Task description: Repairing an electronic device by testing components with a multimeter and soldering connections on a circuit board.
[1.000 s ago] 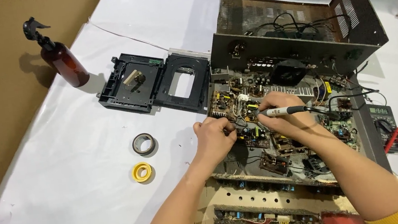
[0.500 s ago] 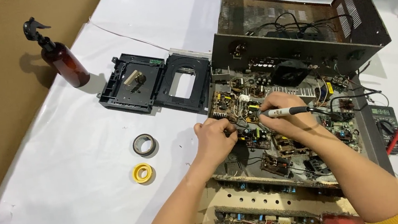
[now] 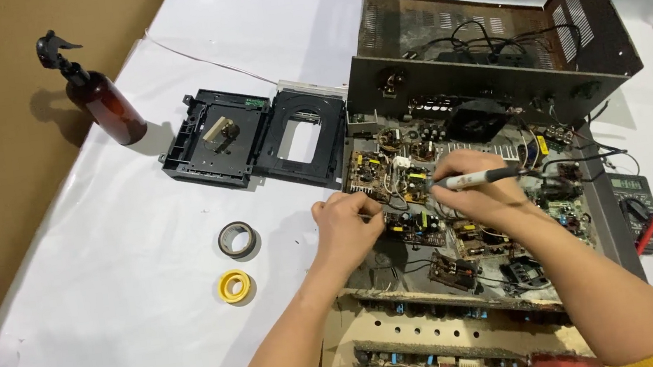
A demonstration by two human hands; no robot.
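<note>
A soldering iron point(image 3: 471, 180), pinched in the right hand point(image 3: 473, 190), points at circuit boards point(image 3: 392, 175) inside an opened amplifier chassis point(image 3: 490, 97). The left hand point(image 3: 347, 227), fingers curled together, touches the boards. Two tape rolls point(image 3: 236, 239) lie nearby on the white tabletop point(image 3: 103, 261).

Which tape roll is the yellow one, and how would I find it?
Start at the white table cover, left of the open amplifier chassis. Two tape rolls lie there; the yellow tape roll is the nearer, just below the black tape roll. Only it is bright yellow.
</note>
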